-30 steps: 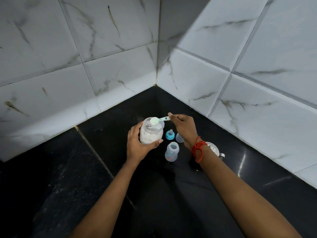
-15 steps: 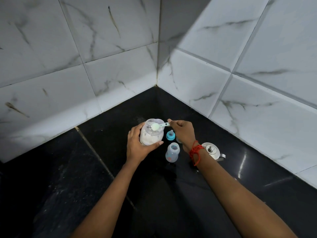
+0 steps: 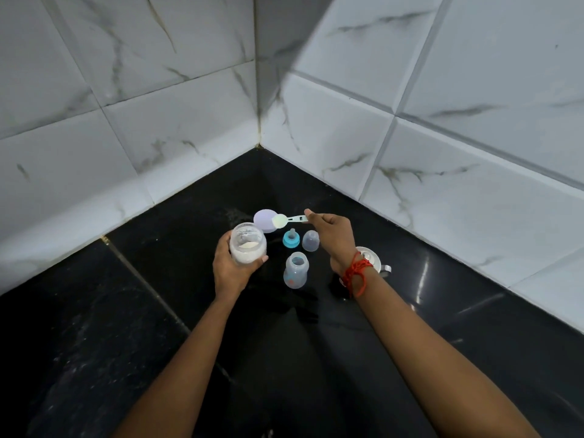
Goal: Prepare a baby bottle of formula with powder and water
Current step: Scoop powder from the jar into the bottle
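My left hand (image 3: 230,267) grips an open clear jar of white powder (image 3: 248,246), held just above the black counter. My right hand (image 3: 331,235) pinches the handle of a white measuring scoop (image 3: 284,220) heaped with powder, raised to the right of the jar's mouth. The open baby bottle (image 3: 296,270) stands upright between my hands. Its blue teat ring (image 3: 290,239) and clear cap (image 3: 310,240) lie behind it. A pale round lid (image 3: 264,219) lies under the scoop's bowl.
A steel lidded vessel (image 3: 373,259) sits behind my right wrist, partly hidden. Marble-tiled walls (image 3: 189,121) meet in a corner close behind the items. The black counter (image 3: 126,311) stretches toward me and to the left.
The scoop has come out of the jar with powder and moved right and up. My left hand has lowered the jar slightly to the left.
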{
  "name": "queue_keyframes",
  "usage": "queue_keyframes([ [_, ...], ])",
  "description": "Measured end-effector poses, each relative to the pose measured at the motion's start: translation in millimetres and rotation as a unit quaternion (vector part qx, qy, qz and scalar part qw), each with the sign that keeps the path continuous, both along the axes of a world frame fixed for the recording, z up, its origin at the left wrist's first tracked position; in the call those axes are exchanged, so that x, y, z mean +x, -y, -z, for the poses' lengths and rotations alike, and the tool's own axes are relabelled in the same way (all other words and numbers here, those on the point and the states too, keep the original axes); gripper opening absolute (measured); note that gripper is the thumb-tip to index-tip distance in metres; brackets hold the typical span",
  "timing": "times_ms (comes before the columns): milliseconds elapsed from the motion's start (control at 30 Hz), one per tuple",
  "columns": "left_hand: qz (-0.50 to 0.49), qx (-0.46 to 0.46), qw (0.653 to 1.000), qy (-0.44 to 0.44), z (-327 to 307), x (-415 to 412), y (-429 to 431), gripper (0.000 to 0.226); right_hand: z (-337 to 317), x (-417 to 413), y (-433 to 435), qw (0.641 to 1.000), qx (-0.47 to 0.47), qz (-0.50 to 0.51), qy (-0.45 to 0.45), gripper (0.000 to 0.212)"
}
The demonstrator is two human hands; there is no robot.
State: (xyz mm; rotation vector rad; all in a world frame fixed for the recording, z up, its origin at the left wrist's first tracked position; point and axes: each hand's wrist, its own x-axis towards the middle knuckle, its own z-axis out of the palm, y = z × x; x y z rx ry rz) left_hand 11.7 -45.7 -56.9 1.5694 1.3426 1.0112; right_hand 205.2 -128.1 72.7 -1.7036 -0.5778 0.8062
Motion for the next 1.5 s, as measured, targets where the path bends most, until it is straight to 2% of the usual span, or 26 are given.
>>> queue_keyframes([
  [100,-0.002,0.004,1.000,0.010,2.9,-1.0,3.6,0.096,6.1,1.2,7.8,1.000,-0.003,0.011,-0.003,0.036],
  [200,-0.049,0.020,0.998,-0.017,3.8,-5.4,14.2,0.103,8.0,0.5,15.7,1.000,-0.006,0.013,-0.006,0.037],
  [300,-0.097,0.078,0.992,-0.013,4.5,-7.9,42.7,0.080,9.8,0.8,22.9,1.000,0.002,0.010,-0.009,0.038],
  [367,-0.077,0.100,0.992,-0.001,7.1,-6.2,66.4,0.063,11.0,0.4,27.8,1.000,0.006,0.010,-0.014,0.042],
  [433,-0.022,0.087,0.996,-0.002,7.5,-0.2,83.8,0.056,10.8,-0.5,33.3,1.000,-0.004,0.014,-0.021,0.040],
  [500,0.039,0.053,0.998,-0.018,10.7,9.6,89.2,0.061,9.9,-2.0,39.4,0.999,-0.009,0.013,-0.029,0.032],
  [633,0.143,-0.043,0.988,-0.047,12.8,32.2,77.7,0.100,7.2,-2.1,55.3,0.999,-0.001,0.020,-0.032,0.027],
  [667,0.156,-0.049,0.985,-0.055,13.7,37.8,73.5,0.103,5.7,-1.3,59.7,0.999,-0.002,0.025,-0.031,0.026],
  [733,0.170,-0.048,0.982,-0.068,13.9,46.1,67.5,0.088,3.9,1.3,68.0,0.999,0.008,0.035,-0.024,0.023],
  [800,0.171,-0.049,0.982,-0.066,13.4,50.6,64.8,0.056,1.9,5.3,75.3,0.999,0.018,0.044,-0.023,0.020],
  [867,0.165,-0.054,0.984,-0.050,12.7,50.7,63.6,0.046,1.9,9.6,80.1,0.999,0.014,0.047,-0.024,0.018],
  [1100,0.124,-0.006,0.992,0.019,2.4,47.1,62.0,0.049,8.2,16.0,80.4,0.998,0.019,0.055,0.001,0.021],
  [1333,0.121,0.034,0.991,0.038,-12.0,51.8,55.3,0.055,5.2,9.6,78.2,0.998,0.023,0.041,0.050,0.020],
  [1500,0.109,0.038,0.992,0.049,-12.7,51.3,52.1,0.065,6.5,11.5,77.1,0.987,0.001,0.027,0.157,0.019],
])
